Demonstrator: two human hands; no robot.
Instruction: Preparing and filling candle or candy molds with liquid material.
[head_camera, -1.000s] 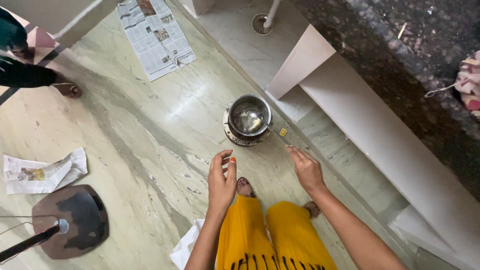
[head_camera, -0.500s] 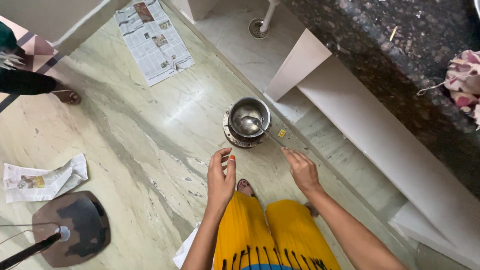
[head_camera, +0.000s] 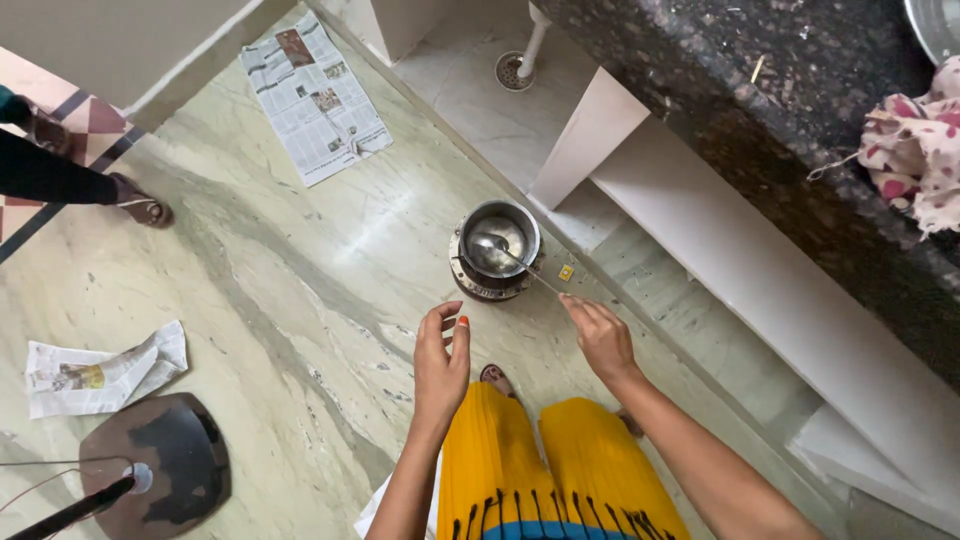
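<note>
Fingers (head_camera: 590, 315) on ladle (head_camera: 515, 258), marble floor (head_camera: 300, 260)

Steel pot (head_camera: 498, 240), yellow pleated skirt (head_camera: 530, 460)

pot (head_camera: 498, 240): shiny metal | spoon (head_camera: 505, 250): polished metal | floor (head_camera: 300, 290): glossy veined marble, smooth | worktop (head_camera: 760, 110): dark speckled stone, polished | newspaper (head_camera: 314, 95): matt paper | cloth (head_camera: 915, 150): soft spotted fabric | skirt (head_camera: 550, 470): pleated yellow cloth

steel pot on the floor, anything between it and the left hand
Nothing visible does. The left hand is raised with bare marble floor between it and the steel pot. The right hand already holds the long spoon reaching into the pot.
</note>
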